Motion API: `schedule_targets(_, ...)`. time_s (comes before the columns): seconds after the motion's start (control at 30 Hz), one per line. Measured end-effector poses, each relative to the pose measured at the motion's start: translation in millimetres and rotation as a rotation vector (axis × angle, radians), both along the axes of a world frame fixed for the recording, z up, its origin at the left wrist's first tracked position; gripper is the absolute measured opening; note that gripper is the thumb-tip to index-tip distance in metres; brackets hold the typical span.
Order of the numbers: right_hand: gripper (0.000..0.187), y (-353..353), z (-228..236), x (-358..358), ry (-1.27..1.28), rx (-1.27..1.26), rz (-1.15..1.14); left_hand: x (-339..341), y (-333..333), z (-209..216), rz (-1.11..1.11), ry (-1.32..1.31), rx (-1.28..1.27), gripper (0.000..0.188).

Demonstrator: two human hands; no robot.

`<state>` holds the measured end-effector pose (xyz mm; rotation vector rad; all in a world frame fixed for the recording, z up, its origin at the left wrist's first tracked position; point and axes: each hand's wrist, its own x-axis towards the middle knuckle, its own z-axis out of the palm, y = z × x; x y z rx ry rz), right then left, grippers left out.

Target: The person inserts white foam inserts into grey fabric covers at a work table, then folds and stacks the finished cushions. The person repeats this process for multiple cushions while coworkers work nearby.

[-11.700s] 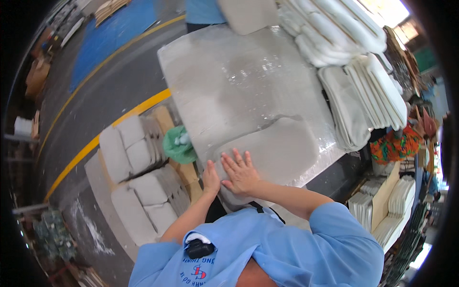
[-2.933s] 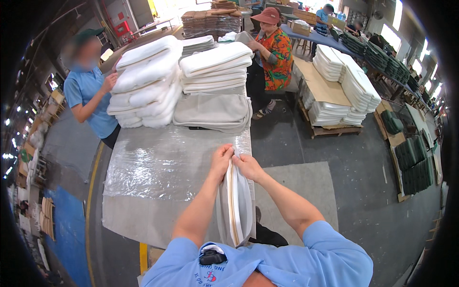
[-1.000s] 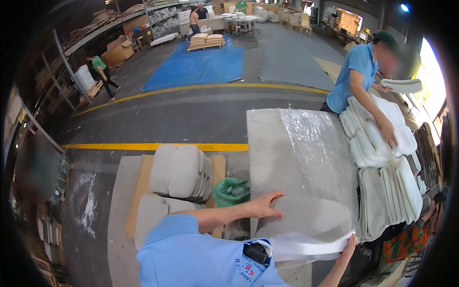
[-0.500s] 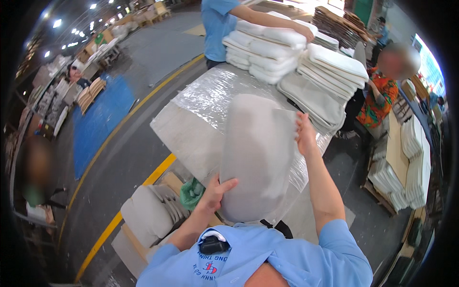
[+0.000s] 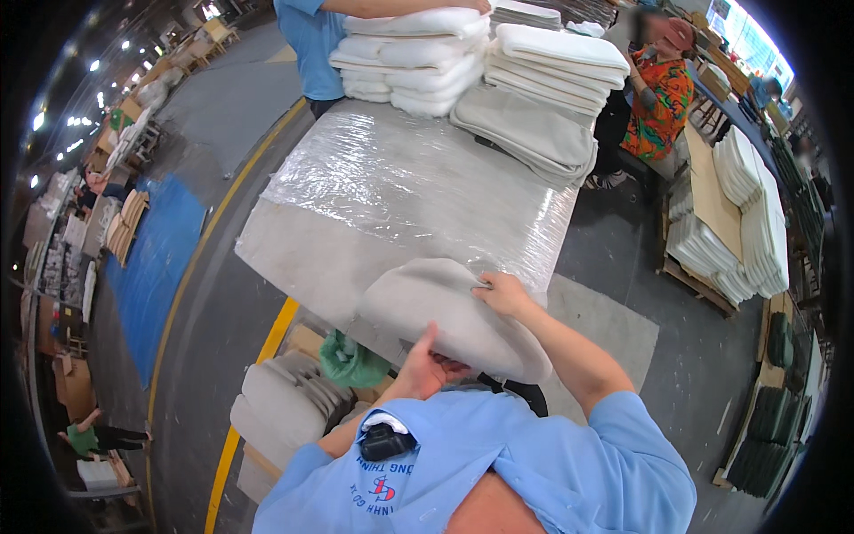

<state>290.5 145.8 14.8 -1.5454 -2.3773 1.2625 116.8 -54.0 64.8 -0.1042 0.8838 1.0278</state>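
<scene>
A light grey, rounded seat cushion (image 5: pixel 445 311) is tilted between my two hands, close to my body, over the near edge of the plastic-covered table (image 5: pixel 356 191). My left hand (image 5: pixel 431 363) grips its lower near edge, thumb on the grey face and fingers partly hidden beneath. At the upper right edge, my right hand (image 5: pixel 503 294) is closed on the cushion's rim. Farther off on the table lies a stack of grey cushions (image 5: pixel 525 129), with white pads (image 5: pixel 556 62) piled behind it. More thick white padding (image 5: pixel 414 58) is heaped beside that, to the left.
A person in a blue shirt (image 5: pixel 307 49) reaches across the white padding. Another person in an orange patterned shirt (image 5: pixel 658 107) is at the right. Grey cushions (image 5: pixel 276 400) and a green bag (image 5: pixel 347 360) lie at my near left. Cushion stacks stand on a pallet (image 5: pixel 698 276) at right.
The cushion has gone from nearly upright, broad face toward me, to tilted flatter and lower. My right hand has come down and inward along its edge. The whole view has shifted.
</scene>
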Motion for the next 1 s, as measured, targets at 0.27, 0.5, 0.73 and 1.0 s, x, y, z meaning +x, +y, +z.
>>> schedule_targets(0.27,0.035,-15.6,3.6,0.3,0.162,0.132,0.074,2.8,-8.8,29.7,-0.037,0.012,-0.116,0.068)
schedule_targets(0.5,0.035,-21.0,-7.4,10.7,0.034,0.081,0.322,-45.0,0.6,114.2,-1.063,0.522,0.600,0.036)
schedule_targets(0.73,0.036,-22.6,-7.7,7.4,0.014,0.047,0.181,-68.2,96.8,8.5,-0.709,1.578,0.975,0.061)
schedule_targets(1.0,0.040,-8.9,-11.9,26.9,-0.137,0.047,0.090,-64.2,155.6,-64.2,-1.164,1.261,0.625,0.033)
